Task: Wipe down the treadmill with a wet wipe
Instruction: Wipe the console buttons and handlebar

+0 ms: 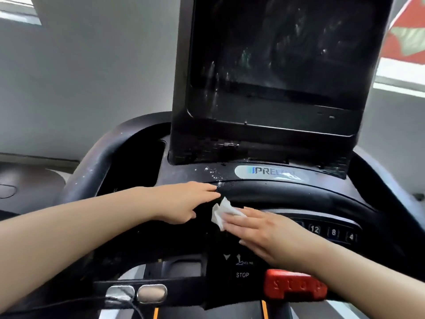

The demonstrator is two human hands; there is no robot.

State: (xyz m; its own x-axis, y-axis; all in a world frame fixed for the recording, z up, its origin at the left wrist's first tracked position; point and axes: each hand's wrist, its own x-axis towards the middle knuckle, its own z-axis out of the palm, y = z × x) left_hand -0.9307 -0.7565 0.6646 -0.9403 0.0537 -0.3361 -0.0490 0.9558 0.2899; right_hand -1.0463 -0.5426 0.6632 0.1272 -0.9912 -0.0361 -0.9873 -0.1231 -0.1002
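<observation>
Your right hand [259, 229] lies flat, fingers straight and together, pressing the wet wipe [222, 212] against the treadmill console [179, 240], just left of the numbered speed keys [331, 232]. The grip is a flat press, not a pinch: the wipe sits bunched under your fingertips, with most of it sticking out past them. Your left hand [184, 202] rests on the console beside the wipe, fingers extended toward the curved handlebar [287, 192], holding nothing.

Risks noted:

- The wipe is only trapped by pressure. A fast stroke could, in my judgement, roll it out from under your fingers and leave bare skin on the panel.
- Your right wrist hangs just above the red stop button [295, 287], and the incline keys [232, 259] lie beside your palm. A downward sweep may press either.
- White specks [213, 172] remain near the logo plate [271, 173], and the screen [276, 56] shows streaks. A crumpled wipe may smear rather than lift them.
- Moisture could run into the seam at the screen's base.
</observation>
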